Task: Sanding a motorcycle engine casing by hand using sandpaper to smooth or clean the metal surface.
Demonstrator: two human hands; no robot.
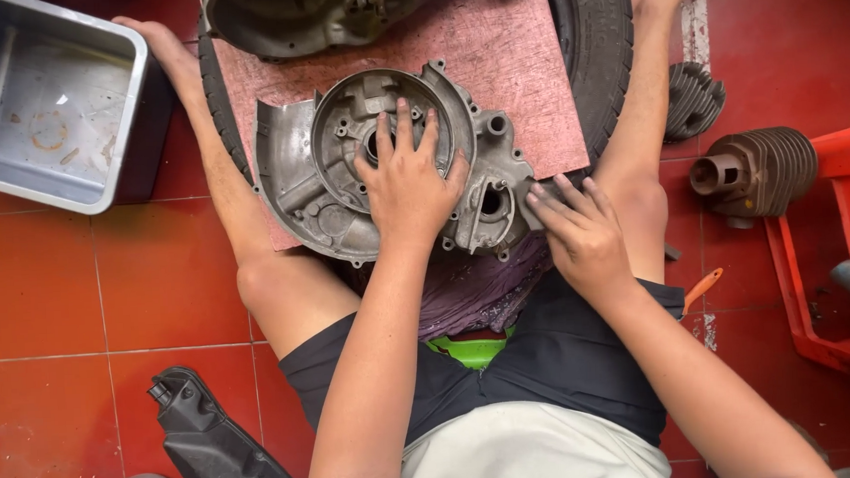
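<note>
— What's nearest the person?
— The right hand, fingers loosely spread, touching the edge of the grey engine casing.
— And the left hand?
— Splayed wide, flat on the casing's round recess, gripping nothing.
— Where's the casing?
— On a pink board laid over a tyre, between the person's legs.

no packages, labels, signs, screens visible

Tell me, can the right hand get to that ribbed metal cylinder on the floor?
Probably yes. The right hand rests at the edge of the engine casing, and the ribbed cylinder lies on the red floor to its right, with only the person's own knee between.
</note>
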